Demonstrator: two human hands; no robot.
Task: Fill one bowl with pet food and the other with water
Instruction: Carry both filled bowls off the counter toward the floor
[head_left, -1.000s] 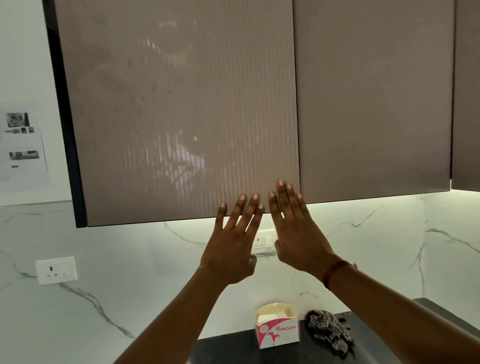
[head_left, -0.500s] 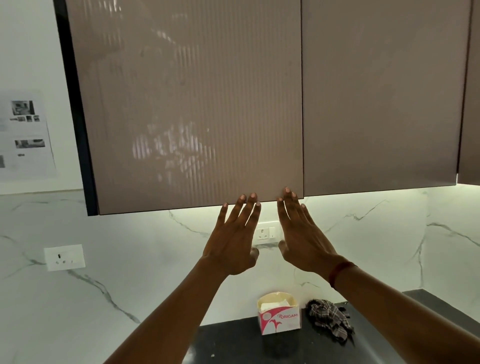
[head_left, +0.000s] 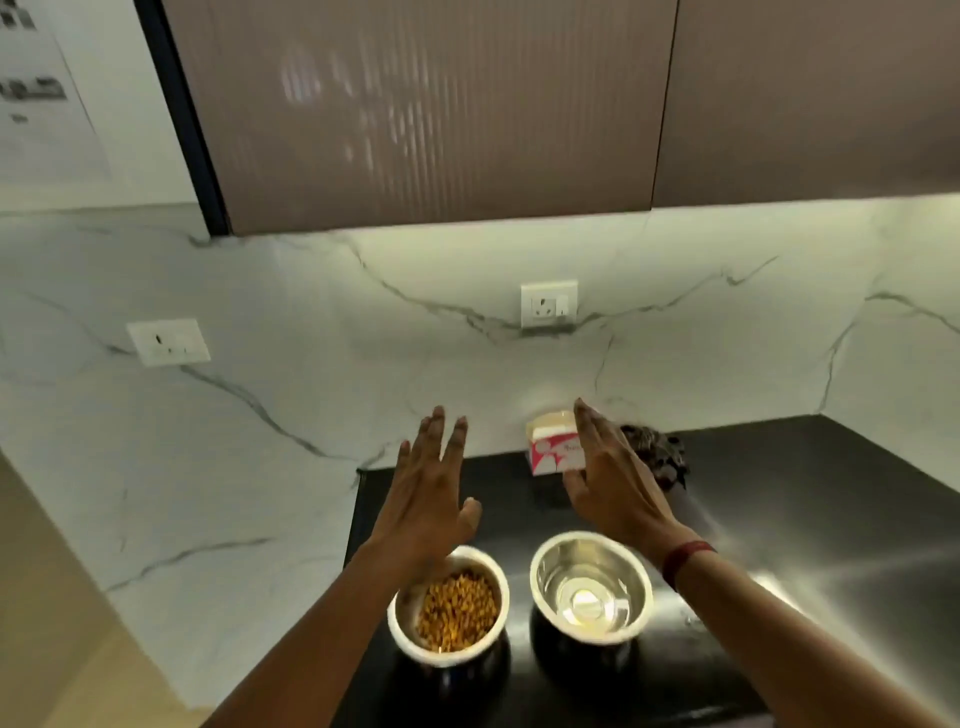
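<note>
Two steel bowls sit side by side on the dark tabletop (head_left: 779, 493), apart but near each other. Taking the water bowl (head_left: 591, 586) as landmark: it holds clear liquid w/ a bright glare on the bottom, looks like water, approx half full tho level is hard to read. Just left of it, the food bowl (head_left: 448, 605) is loaded w/ yellow-brown kibble. So judging by contents, both fills look done & nothing obvious is left, maybe just tidying. Left hand (head_left: 431, 499) hovers above and behind the food bowl, fingers (head_left: 434, 436) stretched flat & slightly spread, holding nothing, touching nothing. Right hand (head_left: 613, 478) hovers behind the water bowl, palm down, fingers together & extended, also empty. Further behind the water bowl, by the marble wall, stand a pink-white tissue box (head_left: 551, 452) and a dark crumpled cloth (head_left: 660, 457), both partly hidden by the right hand.
</note>
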